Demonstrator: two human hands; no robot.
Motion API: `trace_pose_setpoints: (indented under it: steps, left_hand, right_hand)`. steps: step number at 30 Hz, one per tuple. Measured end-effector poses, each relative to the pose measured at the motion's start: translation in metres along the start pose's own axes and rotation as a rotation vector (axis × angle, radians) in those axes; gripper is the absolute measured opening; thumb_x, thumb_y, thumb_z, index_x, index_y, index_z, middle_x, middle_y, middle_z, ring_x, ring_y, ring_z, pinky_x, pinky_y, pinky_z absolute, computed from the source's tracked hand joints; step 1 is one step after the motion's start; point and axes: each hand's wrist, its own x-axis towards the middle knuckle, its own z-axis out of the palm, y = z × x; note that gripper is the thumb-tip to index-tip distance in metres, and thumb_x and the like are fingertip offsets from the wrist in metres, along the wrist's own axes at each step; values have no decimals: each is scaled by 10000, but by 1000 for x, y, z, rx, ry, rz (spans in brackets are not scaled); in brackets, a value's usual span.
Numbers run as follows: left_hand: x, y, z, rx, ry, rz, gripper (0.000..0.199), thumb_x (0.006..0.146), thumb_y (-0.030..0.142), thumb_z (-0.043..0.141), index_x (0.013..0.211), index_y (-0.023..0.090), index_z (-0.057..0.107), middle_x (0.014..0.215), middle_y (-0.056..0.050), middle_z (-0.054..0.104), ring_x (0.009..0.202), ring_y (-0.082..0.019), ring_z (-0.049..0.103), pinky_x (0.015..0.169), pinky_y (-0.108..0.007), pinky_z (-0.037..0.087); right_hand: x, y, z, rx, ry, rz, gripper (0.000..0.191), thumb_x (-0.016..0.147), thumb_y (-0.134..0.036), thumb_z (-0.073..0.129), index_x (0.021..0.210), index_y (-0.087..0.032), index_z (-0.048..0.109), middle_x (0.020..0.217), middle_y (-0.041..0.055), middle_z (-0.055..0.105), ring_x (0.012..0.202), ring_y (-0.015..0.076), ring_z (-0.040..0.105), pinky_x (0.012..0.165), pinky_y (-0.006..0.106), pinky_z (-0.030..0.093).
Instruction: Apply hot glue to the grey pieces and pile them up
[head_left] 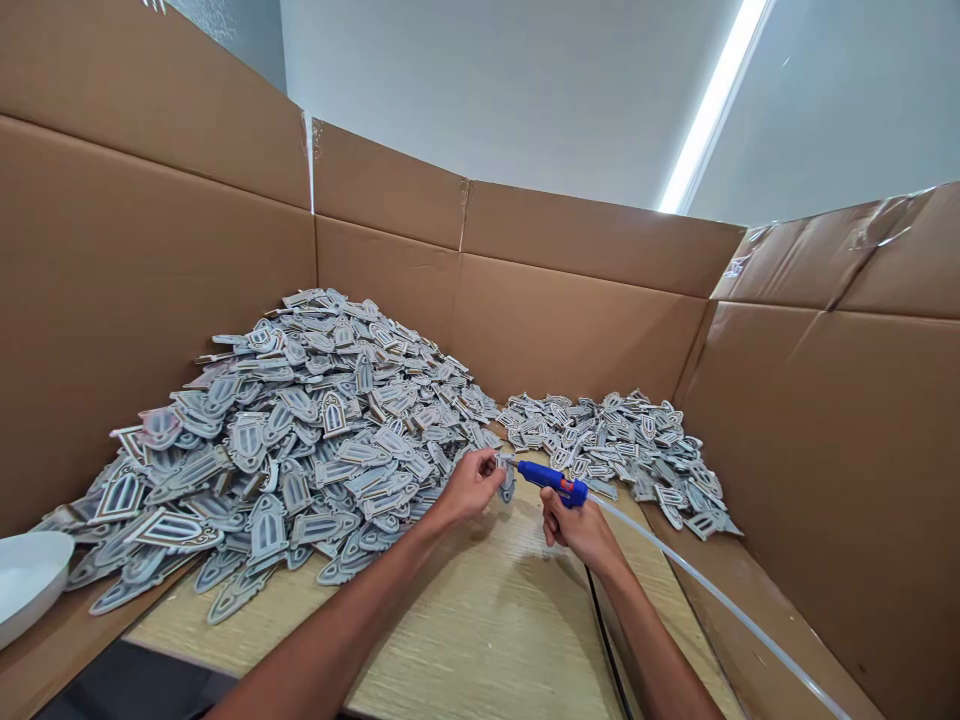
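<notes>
From where I watch, I have the left hand [471, 488] just left of the scene's middle, its thumb and fingertips pinching a small grey piece [506, 486]. That piece hangs below the fingertips, over the table [450, 640], its narrow end downward. My right hand [576, 522] is nearer and to the right, its fingers curled around the handle of a blue glue gun [551, 482]. The gun points left, its nozzle right at the upper part of the piece; I cannot tell whether the tip touches it.

From the gun's rear, a translucent rod [712, 578] runs in a long curve to the near right, and a black cord [606, 640] drops beneath the right wrist toward the near edge.

On the left I see a large heap [300, 450] of similar grey pieces, banked high toward the far side, some showing white panels with gold-brown trim. A lower heap [630, 440] lies on the far right, beyond the gun. Brown cardboard walls [585, 310] enclose the left, far and right sides. A white bowl [30, 585] stands at the near left, partly out of view, beside the large heap.
</notes>
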Motion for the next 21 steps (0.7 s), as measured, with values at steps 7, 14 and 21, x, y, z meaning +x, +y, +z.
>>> trace_pose_setpoints:
  steps: [7, 14, 21]
  left_hand:
    - [0, 1, 0, 13, -5, 0, 305, 752, 459, 592, 644, 193, 489, 596, 46, 405, 573, -113, 369, 562, -254, 284]
    - [-7, 9, 3, 199, 98, 3, 238, 767, 323, 579, 608, 197, 454, 562, 39, 434, 545, -110, 391, 542, -249, 269]
    - [-7, 15, 2, 249, 139, -37, 252, 774, 203, 586, 570, 197, 437, 535, 46, 429, 530, -105, 389, 541, -259, 264]
  right_hand:
    - [1, 2, 0, -32, -3, 16, 693, 716, -917, 422, 544, -246, 415, 413, -26, 475, 388, 127, 503, 450, 251, 364]
    - [-3, 1, 11, -33, 60, -38, 617, 716, -828, 548, 677, -213, 556, 585, 10, 618, 419, 149, 570, 441, 260, 409]
    - [-5, -6, 17, -187, 208, -133, 491, 743, -729, 597, 685, -242, 578, 483, 1, 597, 440, 192, 576, 497, 288, 467]
